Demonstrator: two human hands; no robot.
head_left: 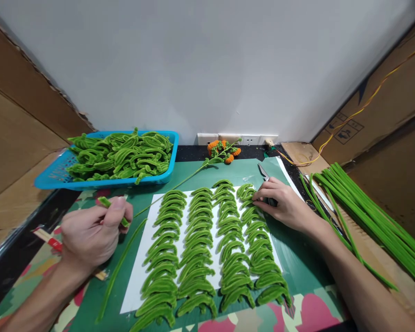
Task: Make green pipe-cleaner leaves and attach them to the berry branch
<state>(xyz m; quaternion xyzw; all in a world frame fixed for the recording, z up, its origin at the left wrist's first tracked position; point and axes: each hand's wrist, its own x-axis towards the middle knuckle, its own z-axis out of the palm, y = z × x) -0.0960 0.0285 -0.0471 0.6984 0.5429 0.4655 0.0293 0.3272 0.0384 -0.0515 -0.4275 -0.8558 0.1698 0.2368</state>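
My left hand (95,233) is closed around a short green fuzzy chenille-stem piece (104,202), whose ends stick out past the thumb and fingers. At the top of the rightmost column, my right hand (280,200) has thumb and fingertips pinched at a bent green chenille-stem leaf (248,203). Several curved leaves of this kind lie overlapping in four columns on a white sheet (134,290). Pliers (263,172) lie by the right hand, their jaws pointing away and their handles partly hidden under it.
A blue basket (50,180) heaped with green chenille pieces stands at the back left. An orange flower stem (224,152) lies near the wall sockets (249,139). Long green chenille stems (373,221) are bundled at right. Wrapped chopsticks (50,240) lie behind the left wrist.
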